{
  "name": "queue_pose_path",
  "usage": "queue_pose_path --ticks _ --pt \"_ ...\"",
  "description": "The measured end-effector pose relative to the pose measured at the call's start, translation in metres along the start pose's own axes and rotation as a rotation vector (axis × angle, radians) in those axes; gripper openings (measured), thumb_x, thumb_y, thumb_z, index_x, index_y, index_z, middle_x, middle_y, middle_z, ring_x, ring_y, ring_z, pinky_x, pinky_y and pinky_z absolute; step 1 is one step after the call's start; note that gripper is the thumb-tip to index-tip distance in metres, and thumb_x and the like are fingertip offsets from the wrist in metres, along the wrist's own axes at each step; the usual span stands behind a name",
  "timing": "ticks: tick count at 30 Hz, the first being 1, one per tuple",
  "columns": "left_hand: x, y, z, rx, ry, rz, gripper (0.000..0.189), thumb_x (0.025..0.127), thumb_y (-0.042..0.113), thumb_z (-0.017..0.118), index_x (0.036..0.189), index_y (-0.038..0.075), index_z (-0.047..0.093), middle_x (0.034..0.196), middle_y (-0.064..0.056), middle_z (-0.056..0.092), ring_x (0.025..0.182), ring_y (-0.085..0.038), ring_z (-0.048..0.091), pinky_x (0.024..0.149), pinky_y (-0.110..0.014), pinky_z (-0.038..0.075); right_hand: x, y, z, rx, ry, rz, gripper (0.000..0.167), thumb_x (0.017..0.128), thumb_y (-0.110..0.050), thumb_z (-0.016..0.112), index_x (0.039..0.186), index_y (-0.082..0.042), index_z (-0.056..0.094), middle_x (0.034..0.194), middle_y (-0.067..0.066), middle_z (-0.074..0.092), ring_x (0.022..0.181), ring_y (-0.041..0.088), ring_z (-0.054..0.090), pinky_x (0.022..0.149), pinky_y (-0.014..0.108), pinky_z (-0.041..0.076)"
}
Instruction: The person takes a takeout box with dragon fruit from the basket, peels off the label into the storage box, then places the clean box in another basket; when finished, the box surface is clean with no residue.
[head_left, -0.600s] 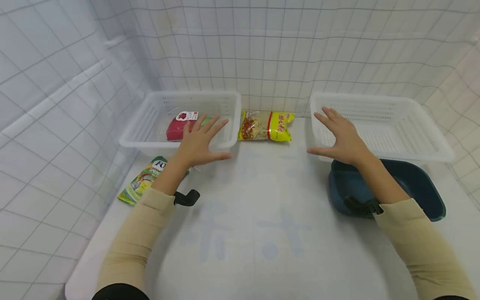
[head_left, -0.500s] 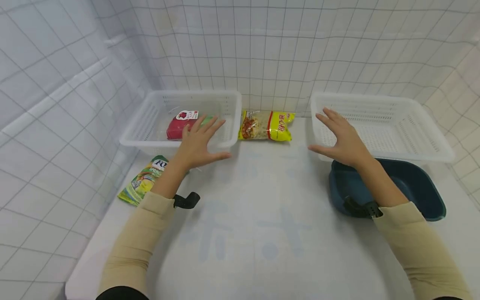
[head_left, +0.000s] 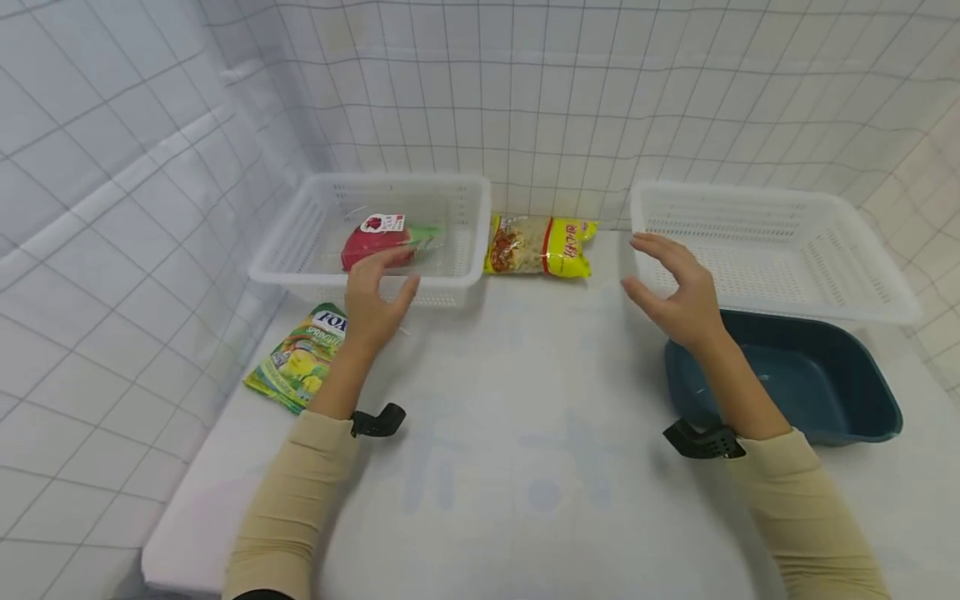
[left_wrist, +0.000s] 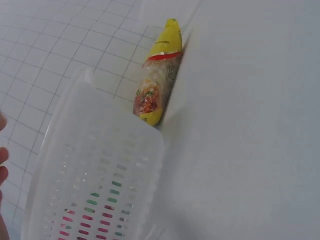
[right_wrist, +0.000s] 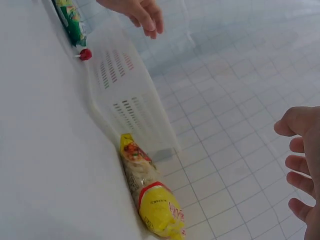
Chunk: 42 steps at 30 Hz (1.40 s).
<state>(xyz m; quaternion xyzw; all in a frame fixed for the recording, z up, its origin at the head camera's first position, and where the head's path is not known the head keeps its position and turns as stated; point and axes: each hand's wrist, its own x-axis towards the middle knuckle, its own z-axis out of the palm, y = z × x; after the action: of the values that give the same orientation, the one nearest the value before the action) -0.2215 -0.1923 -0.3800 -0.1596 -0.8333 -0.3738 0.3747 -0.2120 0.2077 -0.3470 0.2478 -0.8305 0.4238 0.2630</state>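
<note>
My left hand hovers over the front rim of the left white basket, thumb and fingers apart and holding nothing. Inside that basket is a clear-wrapped pack with something dark pink and green in it. Partly behind my left forearm lies a green and yellow FOX candy bag. By the basket, the right wrist view shows a red lollipop. My right hand, also holding nothing, is above the near left corner of the right white basket, its fingers loosely bent.
Between the two baskets, a yellow noodle packet lies against the grid-patterned back cloth. A dark blue tub stands in front of the right basket, partly behind my right forearm. The white table spreads below.
Both hands have drawn their spread fingers in to a looser bend. The left hand has moved slightly left, uncovering more of the pink pack. The head view has shifted a little.
</note>
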Motion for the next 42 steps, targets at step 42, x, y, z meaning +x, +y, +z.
queue_pose_path --ticks 42 --pt "-0.014 -0.014 -0.001 -0.837 0.531 -0.840 0.031 0.094 0.000 0.060 0.105 0.010 0.034 0.086 -0.008 0.045 0.065 -0.015 0.064 0.067 -0.021 0.055 0.049 -0.022 0.110 0.377 -0.239 0.244 0.033 0.092 -0.010 0.066 0.122 0.003 0.062 0.114 0.019 0.064 0.106 0.026 0.058 0.092 0.041 0.047"
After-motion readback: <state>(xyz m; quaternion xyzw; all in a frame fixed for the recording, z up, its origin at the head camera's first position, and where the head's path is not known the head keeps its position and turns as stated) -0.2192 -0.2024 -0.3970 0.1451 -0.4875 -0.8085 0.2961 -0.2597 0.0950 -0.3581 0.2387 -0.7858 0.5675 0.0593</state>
